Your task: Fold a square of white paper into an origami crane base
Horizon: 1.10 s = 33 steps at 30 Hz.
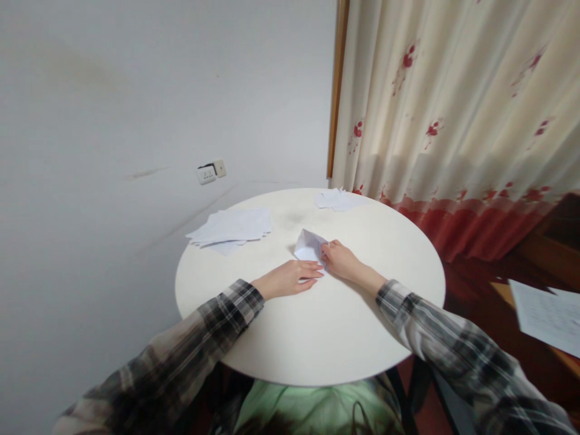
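A partly folded white paper (308, 244) lies near the middle of a round white table (317, 338). My left hand (292, 278) lies flat, fingers stretched out, its fingertips pressing on the paper's near edge. My right hand (339, 258) has its fingers curled and pinches the paper's right side. Both arms wear plaid sleeves.
A loose stack of white sheets (231, 228) sits at the table's far left, and a smaller pile of paper (338, 198) at its far edge. A wall with a socket (209, 173) is behind, a flowered curtain (453, 121) to the right, and a printed sheet (546, 314) on wooden furniture.
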Each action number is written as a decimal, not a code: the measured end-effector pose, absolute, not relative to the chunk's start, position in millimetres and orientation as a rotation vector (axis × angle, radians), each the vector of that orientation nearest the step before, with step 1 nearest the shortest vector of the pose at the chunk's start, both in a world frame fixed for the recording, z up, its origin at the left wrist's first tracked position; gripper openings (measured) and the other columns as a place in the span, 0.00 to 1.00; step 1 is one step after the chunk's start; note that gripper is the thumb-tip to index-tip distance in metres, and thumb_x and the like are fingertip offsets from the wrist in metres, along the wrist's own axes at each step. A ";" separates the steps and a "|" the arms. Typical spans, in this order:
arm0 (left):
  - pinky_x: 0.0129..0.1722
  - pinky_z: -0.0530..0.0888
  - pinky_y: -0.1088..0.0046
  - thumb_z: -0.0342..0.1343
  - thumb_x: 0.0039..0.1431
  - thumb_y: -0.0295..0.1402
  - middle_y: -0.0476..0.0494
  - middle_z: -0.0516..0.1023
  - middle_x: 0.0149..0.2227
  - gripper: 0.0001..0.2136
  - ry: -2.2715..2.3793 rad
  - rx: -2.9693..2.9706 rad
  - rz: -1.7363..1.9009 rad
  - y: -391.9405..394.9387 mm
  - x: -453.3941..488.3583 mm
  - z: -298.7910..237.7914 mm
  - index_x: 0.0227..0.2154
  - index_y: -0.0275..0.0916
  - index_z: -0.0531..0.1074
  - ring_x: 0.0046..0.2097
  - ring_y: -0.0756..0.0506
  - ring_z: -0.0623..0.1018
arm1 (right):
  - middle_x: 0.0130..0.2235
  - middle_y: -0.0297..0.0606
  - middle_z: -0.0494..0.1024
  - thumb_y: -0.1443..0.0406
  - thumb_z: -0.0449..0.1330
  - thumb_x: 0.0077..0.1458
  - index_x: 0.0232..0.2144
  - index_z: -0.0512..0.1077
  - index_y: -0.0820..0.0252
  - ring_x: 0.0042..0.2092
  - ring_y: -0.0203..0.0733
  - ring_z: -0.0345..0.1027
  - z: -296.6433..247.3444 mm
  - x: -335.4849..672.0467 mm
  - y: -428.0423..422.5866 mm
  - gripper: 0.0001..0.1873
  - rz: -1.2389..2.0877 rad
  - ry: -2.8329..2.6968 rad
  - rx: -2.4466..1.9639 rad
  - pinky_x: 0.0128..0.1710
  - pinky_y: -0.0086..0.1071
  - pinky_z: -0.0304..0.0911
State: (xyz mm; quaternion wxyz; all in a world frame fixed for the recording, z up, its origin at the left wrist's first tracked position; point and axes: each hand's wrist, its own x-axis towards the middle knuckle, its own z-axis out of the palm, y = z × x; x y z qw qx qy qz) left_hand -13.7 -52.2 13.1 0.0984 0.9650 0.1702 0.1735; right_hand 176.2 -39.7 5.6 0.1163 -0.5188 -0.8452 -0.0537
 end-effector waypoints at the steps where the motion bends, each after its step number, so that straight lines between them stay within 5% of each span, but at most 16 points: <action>1: 0.53 0.63 0.71 0.46 0.57 0.30 0.43 0.71 0.49 0.13 0.503 2.848 0.516 -52.7 -13.8 13.4 0.43 0.38 0.71 0.53 0.48 0.68 | 0.37 0.45 0.72 0.69 0.48 0.55 0.36 0.66 0.65 0.42 0.43 0.61 5.8 176.2 -39.9 0.08 -0.158 -2.478 -1.518 0.39 0.29 0.54; 10: 0.54 0.63 0.69 0.46 0.57 0.29 0.46 0.70 0.49 0.13 0.542 2.774 0.499 -55.6 -15.7 14.6 0.42 0.41 0.72 0.54 0.48 0.67 | 0.39 0.45 0.72 0.68 0.48 0.56 0.38 0.65 0.65 0.44 0.43 0.61 8.2 175.7 -40.6 0.09 -0.147 -2.497 -1.557 0.40 0.29 0.54; 17: 0.55 0.60 0.69 0.45 0.52 0.23 0.43 0.66 0.53 0.23 0.647 2.814 0.527 -58.1 -13.2 13.7 0.52 0.38 0.61 0.53 0.47 0.66 | 0.39 0.45 0.71 0.69 0.48 0.56 0.37 0.65 0.64 0.43 0.42 0.60 10.2 175.0 -43.9 0.08 -0.136 -2.485 -1.540 0.39 0.29 0.55; 24: 0.52 0.63 0.74 0.43 0.54 0.24 0.43 0.67 0.51 0.17 0.618 2.852 0.538 -56.0 -9.5 9.9 0.45 0.39 0.69 0.51 0.49 0.68 | 0.40 0.45 0.70 0.68 0.48 0.56 0.38 0.64 0.63 0.42 0.43 0.60 12.0 172.7 -48.5 0.08 -0.176 -2.477 -1.573 0.37 0.30 0.56; 33: 0.54 0.61 0.70 0.46 0.54 0.26 0.43 0.68 0.50 0.17 0.700 2.849 0.539 -52.5 -8.7 7.3 0.48 0.39 0.65 0.52 0.47 0.67 | 0.40 0.42 0.70 0.69 0.50 0.54 0.44 0.64 0.60 0.42 0.42 0.63 10.2 178.6 -43.4 0.13 -0.090 -2.430 -1.465 0.38 0.30 0.58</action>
